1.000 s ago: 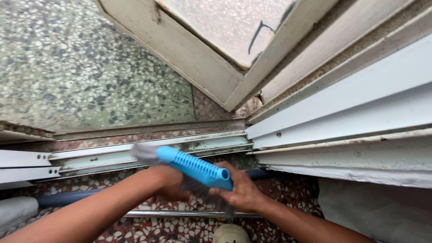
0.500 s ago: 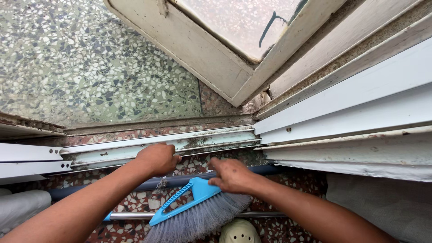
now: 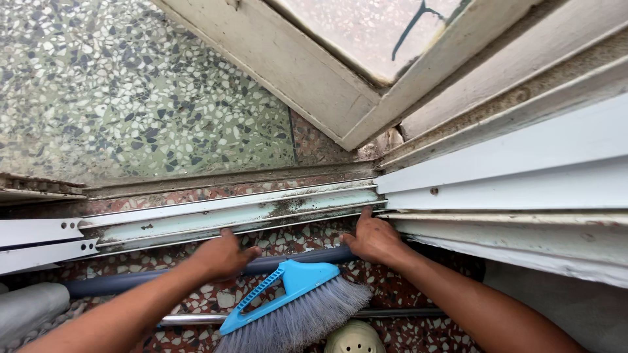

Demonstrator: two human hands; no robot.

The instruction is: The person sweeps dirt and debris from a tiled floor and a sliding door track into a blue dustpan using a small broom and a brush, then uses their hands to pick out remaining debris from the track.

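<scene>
Material: blue plastic broom head [image 3: 294,287] with grey bristles, lying on the speckled red floor [image 3: 418,287] between the two forearms, bristles toward the camera.
Change, broom: a second ago it was up in both hands, blue body across the sill; half a second ago it was already down on the floor with the right hand touching it; now neither hand touches it.
Change, left hand: left hand [image 3: 222,255] has slid down from the pale track [image 3: 229,216] and now rests at the track's lower edge, just above the dark blue pipe [image 3: 131,281].
Change, right hand: right hand [image 3: 373,238] has left the broom and moved up to the corner where the track meets the white side frame [image 3: 510,176].
Left hand state: fingers curled loosely, palm down, nothing held; whether the fingertips hook the track edge is hard to tell from this angle.
Right hand state: fingers spread and pressed flat against the track's end, nothing held.
Count, hands: two, both the person's own.
Count, brooms: one.
Count, pipes or rods on the floor: two, the dark blue pipe and a thin metal rod [image 3: 392,314] nearer the camera.
Count, other: one open window sash [image 3: 307,72] above; one pale rounded thing [image 3: 353,338] at the bottom edge.
</scene>
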